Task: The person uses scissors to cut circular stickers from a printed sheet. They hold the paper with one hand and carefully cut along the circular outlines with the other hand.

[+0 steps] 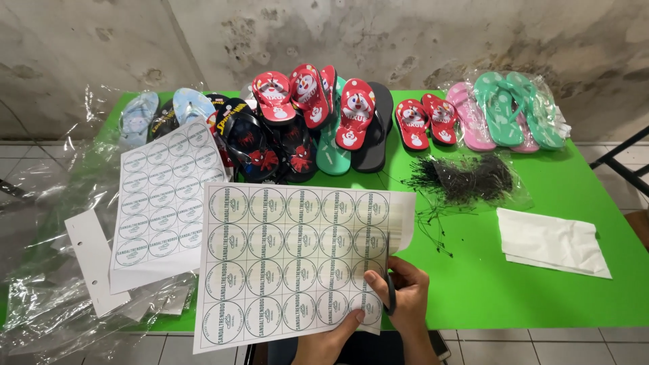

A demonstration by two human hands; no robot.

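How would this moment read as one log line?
left hand: holds label sheet | right hand: scissors at sheet's right edge | green table: sandals, second sheet

Green table [487,297], flip-flops [318,115], label sheet [165,196], black ties [466,179], white paper [551,240]

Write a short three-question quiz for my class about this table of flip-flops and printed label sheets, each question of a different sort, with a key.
1. True or false: the right hand holds dark scissors at the edge of the label sheet.
2. Which lies beside the held sheet, on its left? A) second label sheet B) a roll of tape C) a cardboard box
3. Fill in: the bundle of thin black ties lies on the ____ table.

Key
1. True; the left hand steadies the sheet from below.
2. A
3. green
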